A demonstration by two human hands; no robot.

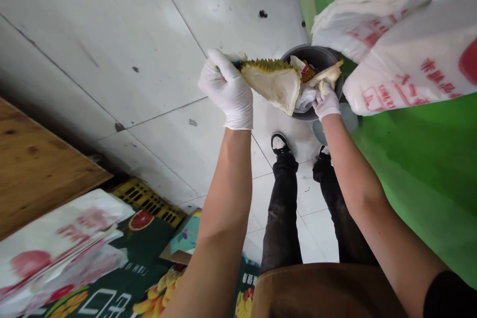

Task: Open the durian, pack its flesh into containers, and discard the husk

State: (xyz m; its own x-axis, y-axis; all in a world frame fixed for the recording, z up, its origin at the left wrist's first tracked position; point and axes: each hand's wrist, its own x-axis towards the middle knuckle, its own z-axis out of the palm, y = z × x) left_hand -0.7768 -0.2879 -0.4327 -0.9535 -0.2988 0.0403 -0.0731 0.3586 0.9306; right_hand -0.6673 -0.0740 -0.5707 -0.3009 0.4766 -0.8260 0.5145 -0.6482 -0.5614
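Note:
My left hand [228,90], in a white glove, is closed around the narrow end of a spiky green durian husk piece [275,84], its pale hollow inside facing me. To the right, my gloved right hand [326,101] is at the near edge of a dark round bin [306,52]. Its fingers are closed on a small yellowish piece [325,87], beside another durian husk piece [333,74] that lies over the bin's opening. White crumpled plastic and a brown patterned scrap show inside the bin.
White plastic bags with red print [406,59] hang at the right before a green surface [428,159]. At lower left are a wooden board [44,169], a yellow crate [149,201], printed fruit boxes [149,238] and more bags [63,238]. My legs and shoes stand below the bin.

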